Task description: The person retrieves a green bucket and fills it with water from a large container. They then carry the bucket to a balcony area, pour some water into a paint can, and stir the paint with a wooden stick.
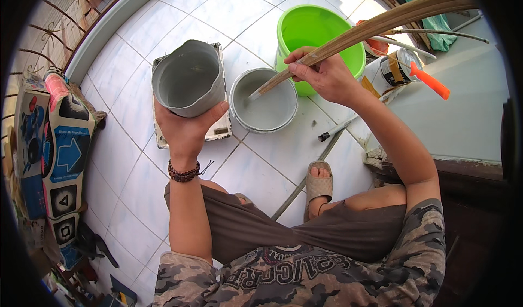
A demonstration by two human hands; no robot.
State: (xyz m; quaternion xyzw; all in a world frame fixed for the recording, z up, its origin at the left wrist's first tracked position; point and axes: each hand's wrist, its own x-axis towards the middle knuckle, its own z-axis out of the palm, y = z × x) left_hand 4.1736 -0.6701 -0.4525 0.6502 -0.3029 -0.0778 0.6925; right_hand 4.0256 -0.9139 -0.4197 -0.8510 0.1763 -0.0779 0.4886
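My left hand (188, 133) is wrapped round the lower side of a grey tub (206, 104) with an uneven, jagged rim. Its inside is coated grey; how much it holds I cannot tell. Under the tub lies a white paint-spattered tray (220, 130), partly covered by it. My right hand (327, 78) pinches a long, curved wooden stick (370, 32) between thumb and fingers. The stick's pale lower end reaches down into a round bucket (294, 110) with grey contents, right of the tub. Its other end rises past the upper right.
A lime-green bucket (280, 32) stands just behind the grey one. To the right are an orange-handled tool (430, 81), a paint can (407, 62) and a pole (338, 128) on the tiles. Boxes (68, 138) line the left side, and a low wall (447, 122) rises at right.
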